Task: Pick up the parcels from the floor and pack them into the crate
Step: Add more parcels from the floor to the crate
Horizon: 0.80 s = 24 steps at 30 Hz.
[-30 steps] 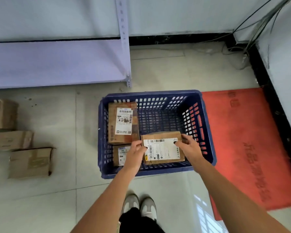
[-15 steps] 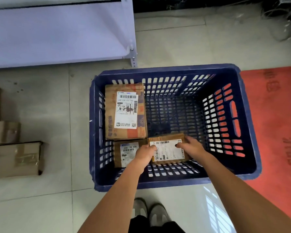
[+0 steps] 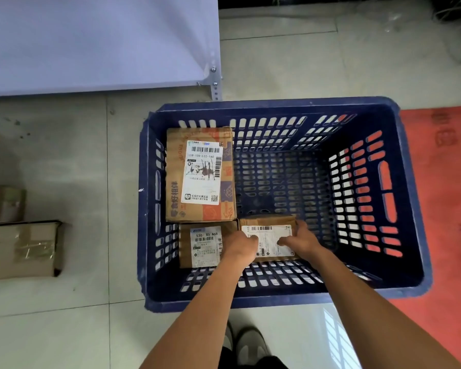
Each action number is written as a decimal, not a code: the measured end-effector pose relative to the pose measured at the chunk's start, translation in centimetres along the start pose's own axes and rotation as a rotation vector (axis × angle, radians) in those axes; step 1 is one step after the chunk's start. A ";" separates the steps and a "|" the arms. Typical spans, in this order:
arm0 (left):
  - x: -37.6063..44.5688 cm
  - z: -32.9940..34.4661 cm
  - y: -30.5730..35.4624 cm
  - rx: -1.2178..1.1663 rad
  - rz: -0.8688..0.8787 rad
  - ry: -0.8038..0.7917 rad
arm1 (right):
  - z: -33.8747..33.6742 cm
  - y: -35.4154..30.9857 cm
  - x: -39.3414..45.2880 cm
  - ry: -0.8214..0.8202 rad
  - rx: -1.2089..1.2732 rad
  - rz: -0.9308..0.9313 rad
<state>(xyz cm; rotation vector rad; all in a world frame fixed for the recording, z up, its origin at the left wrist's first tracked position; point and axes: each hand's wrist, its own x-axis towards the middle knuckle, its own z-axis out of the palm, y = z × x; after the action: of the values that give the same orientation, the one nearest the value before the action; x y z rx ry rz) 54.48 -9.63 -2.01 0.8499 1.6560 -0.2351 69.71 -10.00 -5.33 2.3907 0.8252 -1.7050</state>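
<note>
Fingers (image 3: 284, 242): yours curl over both short ends of the small brown cardboard parcel with the white shipping label (image 3: 270, 237), thumbs lying on the label face; you are pinching it from either side.
Left hand (image 3: 241, 247): grips the parcel's left end, right at the seam with the neighbouring box.
Right hand (image 3: 300, 239): grips the right end, knuckles towards the crate's open middle.
Head view, change: a second ago you held this parcel up at rim height; now it sits low, at or very near the slotted bottom of the dark blue plastic crate (image 3: 277, 107).
Meaning for the task: judged, this parcel is as good as packed; only the release is left.
Parcel position: near row of the crate, just beside the small brown box labelled 530 (image 3: 205, 246), and just in front of the large printed cardboard box with the tall white label (image 3: 200, 174). Whether it fully rests on the bottom you cannot tell.
Crate contents: three parcels, all in the left half; right half shows only bare slots.
Still to pack: taped flat brown cardboard parcel (image 3: 22, 249) on the pale tiled floor (image 3: 77, 155), well left of the crate, with a smaller cardboard box (image 3: 3, 203) behind it.
Surroundings: red mat (image 3: 442, 182) under the crate's right side; pale metal shelf (image 3: 99, 41) beyond.
</note>
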 end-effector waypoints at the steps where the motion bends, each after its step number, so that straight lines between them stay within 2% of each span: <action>1: 0.0 0.1 0.0 0.001 0.001 0.020 | 0.1 0.2 -0.1 -0.007 0.002 0.003; 8: -2.0 0.2 -0.1 -0.196 0.056 0.062 | -0.3 0.3 -1.4 -0.026 -0.062 -0.007; 14: -7.0 -1.5 -0.4 -0.448 0.137 0.138 | -1.4 -1.6 -7.7 0.046 0.049 -0.203; 18: -12.6 -4.6 -0.2 -0.681 0.218 0.142 | -1.2 -3.9 -13.8 0.043 0.191 -0.322; 24: -17.8 -13.4 0.1 -0.769 0.371 0.247 | 0.5 -10.8 -21.5 0.010 0.345 -0.441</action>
<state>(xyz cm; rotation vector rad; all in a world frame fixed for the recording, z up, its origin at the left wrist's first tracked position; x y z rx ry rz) 44.91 -8.96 18.05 0.5781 1.5873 0.7488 59.16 -8.99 16.32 2.5721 1.2244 -2.1503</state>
